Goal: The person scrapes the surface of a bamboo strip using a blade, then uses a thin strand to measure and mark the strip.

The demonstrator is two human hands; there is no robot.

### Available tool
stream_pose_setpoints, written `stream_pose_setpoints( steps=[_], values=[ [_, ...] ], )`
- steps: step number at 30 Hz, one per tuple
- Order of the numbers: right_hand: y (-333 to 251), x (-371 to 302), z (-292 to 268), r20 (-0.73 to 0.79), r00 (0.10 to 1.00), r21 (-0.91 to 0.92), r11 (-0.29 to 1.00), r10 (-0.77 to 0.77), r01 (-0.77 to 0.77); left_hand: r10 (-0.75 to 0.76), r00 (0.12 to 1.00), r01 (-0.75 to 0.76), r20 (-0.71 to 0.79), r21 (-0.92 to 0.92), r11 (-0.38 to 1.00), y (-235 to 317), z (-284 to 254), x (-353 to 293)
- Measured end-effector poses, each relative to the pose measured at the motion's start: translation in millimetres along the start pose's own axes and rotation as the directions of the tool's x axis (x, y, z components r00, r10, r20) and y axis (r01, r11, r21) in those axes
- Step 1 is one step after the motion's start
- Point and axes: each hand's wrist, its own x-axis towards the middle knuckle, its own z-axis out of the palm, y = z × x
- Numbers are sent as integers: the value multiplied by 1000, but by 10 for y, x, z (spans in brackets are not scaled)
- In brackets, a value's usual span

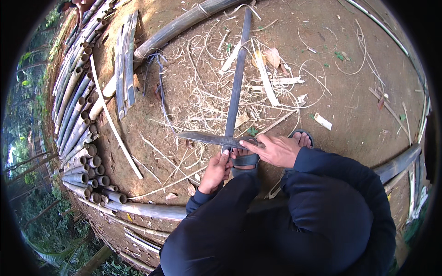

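A long dark bamboo strip (238,73) stretches away from me over the ground, its near end gripped between the thumb and fingers of my left hand (216,172). Across this strip, just beyond my left thumb, lies the dark blade of a machete (199,136), its tip pointing left. My right hand (280,151) is closed around the machete's handle, with the index finger stretched along toward the blade. Fingers and palm hide most of the handle. Both hands are above my sandalled feet, in front of my knees.
Thin bamboo shavings (216,92) litter the dirt ahead. A thick bamboo pole (179,30) slants across the far side, with split bamboo slats (125,64) leaning on it. Cut bamboo poles (76,99) are piled at left. Another pole (147,210) runs behind my hands.
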Motion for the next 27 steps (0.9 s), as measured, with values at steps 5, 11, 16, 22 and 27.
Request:
stream_pose_setpoints(
  steps=[5, 11, 16, 22, 27],
  values=[
    [-87, -19, 100, 34, 996, -47, 995, -84, 85, 163, 983, -141, -82, 221, 965, -239, -56, 20],
    [-14, 10, 105, -18, 984, -141, 974, -180, 176, 159, 976, -119, -149, 247, 962, -343, -92, -12],
    [422, 195, -75, -212, 971, -194, 969, 112, -154, 210, 961, -159, -183, 257, 953, -320, 14, -57],
    [151, 158, -76, -79, 991, -294, 953, -104, 76, 290, 938, -200, -192, 383, 902, -357, -7, -53],
    [801, 328, -150, -175, 982, -198, 974, 75, -110, 251, 948, -156, -197, 399, 904, -244, 69, -196]
  ],
)
